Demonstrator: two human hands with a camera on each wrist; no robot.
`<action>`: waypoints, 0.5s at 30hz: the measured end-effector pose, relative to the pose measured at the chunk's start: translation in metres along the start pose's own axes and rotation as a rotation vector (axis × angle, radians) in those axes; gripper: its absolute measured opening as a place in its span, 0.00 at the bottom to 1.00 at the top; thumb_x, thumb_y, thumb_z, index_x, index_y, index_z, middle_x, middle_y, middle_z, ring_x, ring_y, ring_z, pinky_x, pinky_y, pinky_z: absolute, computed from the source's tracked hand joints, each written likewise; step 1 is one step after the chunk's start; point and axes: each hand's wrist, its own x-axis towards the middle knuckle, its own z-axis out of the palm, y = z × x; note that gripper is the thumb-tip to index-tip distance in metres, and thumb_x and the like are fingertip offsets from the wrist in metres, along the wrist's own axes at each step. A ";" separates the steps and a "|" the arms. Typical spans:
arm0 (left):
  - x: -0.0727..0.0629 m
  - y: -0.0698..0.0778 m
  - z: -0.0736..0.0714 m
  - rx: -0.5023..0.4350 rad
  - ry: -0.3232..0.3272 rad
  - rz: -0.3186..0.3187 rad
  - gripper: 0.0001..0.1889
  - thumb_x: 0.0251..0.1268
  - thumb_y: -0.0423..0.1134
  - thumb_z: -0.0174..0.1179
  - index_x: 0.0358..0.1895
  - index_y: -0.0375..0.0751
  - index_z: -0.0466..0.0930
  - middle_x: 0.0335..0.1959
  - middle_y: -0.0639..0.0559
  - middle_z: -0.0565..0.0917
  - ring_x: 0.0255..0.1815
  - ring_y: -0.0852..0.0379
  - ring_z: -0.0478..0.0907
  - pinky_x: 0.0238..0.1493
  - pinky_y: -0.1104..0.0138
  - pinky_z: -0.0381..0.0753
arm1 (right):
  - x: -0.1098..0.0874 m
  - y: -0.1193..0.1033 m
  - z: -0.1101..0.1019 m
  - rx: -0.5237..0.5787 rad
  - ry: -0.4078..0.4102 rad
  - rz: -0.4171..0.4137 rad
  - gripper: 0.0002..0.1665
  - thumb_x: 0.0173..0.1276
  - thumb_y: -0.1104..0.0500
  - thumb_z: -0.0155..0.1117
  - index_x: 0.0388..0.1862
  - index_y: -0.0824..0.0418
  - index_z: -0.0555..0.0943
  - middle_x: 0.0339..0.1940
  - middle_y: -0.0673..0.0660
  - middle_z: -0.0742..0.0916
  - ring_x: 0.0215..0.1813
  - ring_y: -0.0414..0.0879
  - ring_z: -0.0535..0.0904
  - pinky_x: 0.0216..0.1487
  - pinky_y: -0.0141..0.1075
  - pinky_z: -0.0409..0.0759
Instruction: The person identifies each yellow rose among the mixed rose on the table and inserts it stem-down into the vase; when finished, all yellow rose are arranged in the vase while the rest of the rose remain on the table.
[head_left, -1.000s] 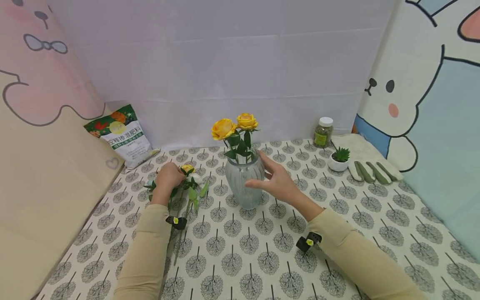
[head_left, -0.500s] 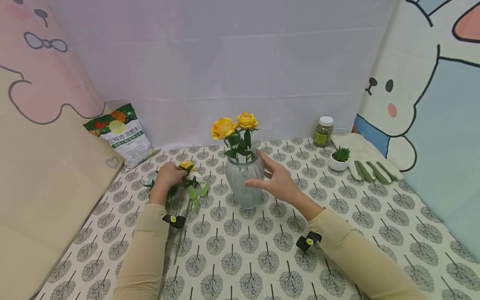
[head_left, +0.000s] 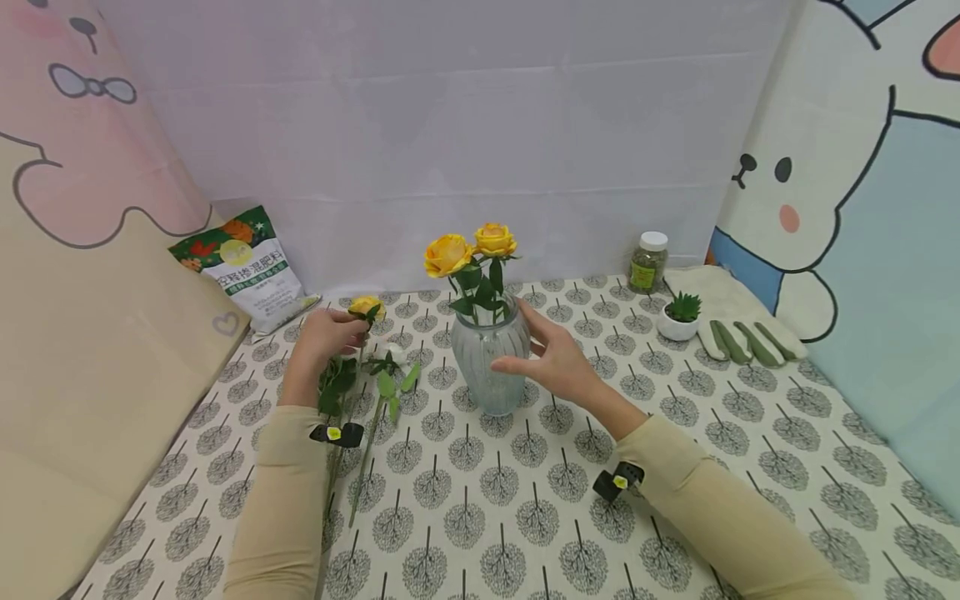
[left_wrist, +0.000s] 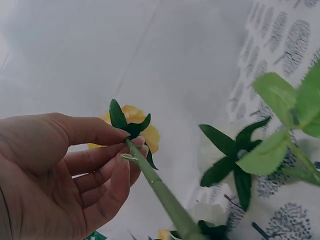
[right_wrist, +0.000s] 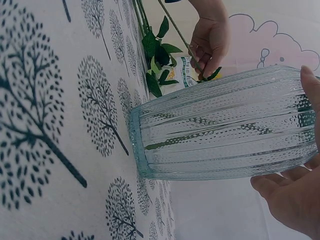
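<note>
My left hand [head_left: 324,337] pinches a yellow rose [head_left: 367,307] by its stem just below the bloom, thumb against fingers, as the left wrist view shows. The rose's head is raised above the other stems. My right hand [head_left: 558,362] holds a clear ribbed glass vase [head_left: 487,367], thumb on the near side and fingers at its right. Two yellow roses [head_left: 447,255] stand in the vase; their stems show through the glass in the right wrist view. Beside the left hand lie a white flower [head_left: 392,353] and leafy stems [head_left: 339,385], partly hidden by the hand and sleeve.
A fertilizer bag [head_left: 255,271] leans at the back left. At the back right are a lidded jar [head_left: 647,265], a small potted succulent [head_left: 679,318] and gloves [head_left: 750,325]. A tree-patterned cloth [head_left: 465,500] covers the table, with a white backdrop behind.
My left hand has lifted the yellow rose up from the other flowers, shifting slightly left and away. The right hand and the vase have stayed in place.
</note>
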 end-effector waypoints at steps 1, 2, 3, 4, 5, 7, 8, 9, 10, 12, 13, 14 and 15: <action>-0.002 0.003 -0.002 -0.023 0.003 0.008 0.25 0.75 0.42 0.58 0.65 0.24 0.72 0.50 0.31 0.83 0.42 0.48 0.85 0.52 0.55 0.84 | 0.000 0.000 0.000 -0.001 0.000 -0.003 0.58 0.60 0.63 0.77 0.81 0.65 0.50 0.81 0.63 0.57 0.75 0.62 0.62 0.70 0.49 0.67; -0.004 0.006 -0.003 -0.037 0.006 0.019 0.26 0.74 0.41 0.58 0.65 0.24 0.72 0.50 0.31 0.83 0.41 0.49 0.85 0.51 0.56 0.84 | 0.000 -0.001 0.000 0.000 0.000 -0.003 0.58 0.60 0.63 0.77 0.81 0.65 0.50 0.80 0.63 0.57 0.75 0.62 0.62 0.70 0.50 0.67; -0.006 0.009 -0.004 -0.061 0.014 0.031 0.26 0.74 0.41 0.59 0.65 0.24 0.72 0.49 0.32 0.84 0.40 0.51 0.85 0.50 0.57 0.85 | 0.000 -0.001 0.000 -0.002 0.001 -0.003 0.58 0.60 0.63 0.77 0.81 0.66 0.50 0.80 0.63 0.57 0.75 0.62 0.62 0.70 0.50 0.67; -0.008 0.012 -0.005 -0.092 0.022 0.043 0.26 0.73 0.41 0.60 0.64 0.24 0.73 0.48 0.33 0.85 0.38 0.53 0.86 0.49 0.57 0.85 | 0.000 -0.002 0.000 -0.003 0.001 0.000 0.58 0.60 0.63 0.77 0.81 0.65 0.50 0.80 0.63 0.57 0.75 0.62 0.62 0.70 0.50 0.67; -0.011 0.014 -0.006 -0.120 0.029 0.057 0.26 0.72 0.41 0.61 0.64 0.23 0.74 0.46 0.36 0.86 0.36 0.55 0.86 0.48 0.58 0.85 | 0.000 -0.003 0.000 -0.002 0.002 0.001 0.58 0.60 0.63 0.76 0.81 0.65 0.50 0.80 0.63 0.57 0.75 0.62 0.62 0.70 0.51 0.67; -0.015 0.020 -0.009 -0.180 0.043 0.086 0.25 0.71 0.40 0.63 0.62 0.24 0.76 0.40 0.42 0.88 0.34 0.58 0.87 0.46 0.61 0.86 | -0.001 -0.004 0.000 -0.002 0.003 0.009 0.58 0.61 0.63 0.76 0.81 0.65 0.50 0.80 0.62 0.57 0.75 0.62 0.62 0.70 0.50 0.67; -0.017 0.022 -0.010 -0.203 0.045 0.100 0.25 0.70 0.40 0.64 0.61 0.24 0.76 0.38 0.46 0.88 0.33 0.59 0.87 0.45 0.63 0.86 | -0.001 -0.004 0.000 -0.001 0.004 0.012 0.58 0.61 0.63 0.76 0.81 0.64 0.50 0.80 0.62 0.57 0.75 0.62 0.62 0.70 0.50 0.67; -0.019 0.025 -0.011 -0.232 0.047 0.117 0.25 0.70 0.40 0.64 0.61 0.24 0.77 0.35 0.50 0.88 0.32 0.60 0.87 0.44 0.63 0.86 | -0.001 -0.004 0.000 0.000 0.004 0.012 0.58 0.61 0.64 0.76 0.81 0.64 0.50 0.80 0.62 0.58 0.75 0.61 0.63 0.70 0.49 0.67; -0.021 0.027 -0.011 -0.257 0.047 0.135 0.25 0.69 0.40 0.65 0.60 0.23 0.77 0.33 0.52 0.88 0.32 0.61 0.86 0.44 0.64 0.86 | -0.001 -0.004 0.000 0.004 0.003 0.011 0.58 0.61 0.64 0.76 0.81 0.64 0.50 0.80 0.62 0.58 0.75 0.61 0.63 0.70 0.49 0.67; -0.025 0.031 -0.012 -0.318 0.047 0.172 0.25 0.69 0.40 0.65 0.59 0.22 0.77 0.31 0.56 0.88 0.32 0.62 0.86 0.43 0.66 0.86 | 0.001 0.003 0.000 0.003 0.005 0.013 0.58 0.61 0.64 0.76 0.81 0.64 0.50 0.81 0.61 0.57 0.75 0.61 0.63 0.70 0.48 0.67; -0.027 0.033 -0.012 -0.355 0.046 0.193 0.24 0.69 0.40 0.65 0.58 0.22 0.77 0.31 0.56 0.87 0.32 0.62 0.86 0.43 0.67 0.86 | 0.002 0.007 0.001 0.002 0.006 0.013 0.58 0.60 0.64 0.76 0.81 0.63 0.50 0.81 0.61 0.57 0.75 0.61 0.63 0.70 0.47 0.67; -0.029 0.035 -0.013 -0.402 0.047 0.210 0.23 0.68 0.39 0.66 0.57 0.22 0.78 0.31 0.56 0.88 0.32 0.61 0.86 0.43 0.67 0.86 | 0.004 0.011 0.001 0.004 0.007 0.012 0.59 0.60 0.64 0.76 0.81 0.62 0.49 0.81 0.60 0.57 0.75 0.60 0.63 0.70 0.47 0.67; -0.030 0.037 -0.013 -0.454 0.047 0.227 0.22 0.68 0.38 0.67 0.56 0.22 0.79 0.31 0.54 0.88 0.32 0.60 0.86 0.43 0.67 0.86 | 0.005 0.016 0.001 0.003 0.008 0.011 0.59 0.60 0.64 0.76 0.81 0.61 0.49 0.81 0.59 0.56 0.75 0.60 0.63 0.70 0.46 0.68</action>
